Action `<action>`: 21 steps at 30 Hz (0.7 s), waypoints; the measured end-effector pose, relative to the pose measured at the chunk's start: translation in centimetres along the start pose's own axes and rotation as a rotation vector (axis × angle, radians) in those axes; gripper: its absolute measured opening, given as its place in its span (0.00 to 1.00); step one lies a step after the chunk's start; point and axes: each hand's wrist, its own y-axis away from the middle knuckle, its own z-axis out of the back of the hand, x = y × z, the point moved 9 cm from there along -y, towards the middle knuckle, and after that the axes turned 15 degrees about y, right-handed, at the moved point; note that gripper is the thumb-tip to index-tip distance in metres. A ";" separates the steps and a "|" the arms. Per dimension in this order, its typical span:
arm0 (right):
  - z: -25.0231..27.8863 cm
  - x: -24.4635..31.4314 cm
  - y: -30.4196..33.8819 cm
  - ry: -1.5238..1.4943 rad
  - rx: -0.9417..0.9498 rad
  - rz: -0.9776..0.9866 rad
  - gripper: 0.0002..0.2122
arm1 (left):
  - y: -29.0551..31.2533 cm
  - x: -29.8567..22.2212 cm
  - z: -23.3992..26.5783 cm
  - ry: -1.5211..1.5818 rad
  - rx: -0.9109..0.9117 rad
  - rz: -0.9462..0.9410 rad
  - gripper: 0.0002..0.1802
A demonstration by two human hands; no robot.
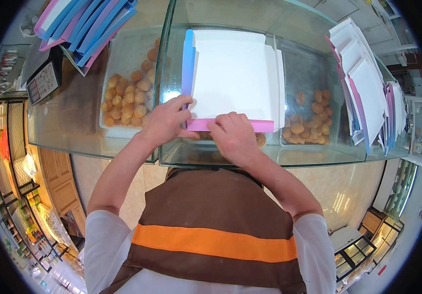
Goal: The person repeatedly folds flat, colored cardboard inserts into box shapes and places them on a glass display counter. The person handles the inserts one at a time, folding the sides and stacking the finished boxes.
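Toward twelve o'clock from the middle of the view, a white carton [230, 73] lies partly folded on a glass tabletop [176, 73], its blue flap [188, 59] raised on the nine o'clock side and its pink flap [262, 126] along the six o'clock side. The person's left hand [169, 117] pinches the corner where the two flaps meet, thumb and fingers closed around it, while the right hand [233, 137] curls over the pink flap and grips it. If the two hands press unevenly, the card could crease off its line or the corner could spring apart, since thin board probably resists a bend. The far and three o'clock sides have no hand on them, so a hard pull might slide the sheet across the smooth glass toward the near edge. Beneath the glass, round golden buns [127, 100] fill part of a tray at ten o'clock, and more buns [314, 117] lie between two and three. A leaning stack of blue and pink cartons [86, 29] stands between ten and eleven, beside a black keypad device [44, 81]; a white stack [360, 83] at two o'clock looks loose enough to topple if an elbow catches it. Beyond, wooden cabinet doors [56, 171] show near nine, a black-framed display stand [353, 257] near four, and pale, shiny floor [338, 191] between three and four.
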 end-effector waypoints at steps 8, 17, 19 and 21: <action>-1.7 0.7 -1.3 -0.110 0.217 0.034 0.02 | 0.6 0.3 -1.0 0.063 -0.075 -0.032 0.27; -2.2 0.9 -1.2 -0.085 0.212 -0.044 0.04 | 0.4 -1.0 -1.0 -0.028 -0.081 -0.085 0.20; -2.2 0.9 -0.7 -0.089 0.164 -0.067 0.04 | 0.6 -1.6 -1.4 -0.065 -0.061 -0.115 0.18; -2.0 1.0 -0.5 -0.133 0.118 -0.044 0.03 | 0.7 -2.1 -1.5 -0.076 -0.076 -0.147 0.16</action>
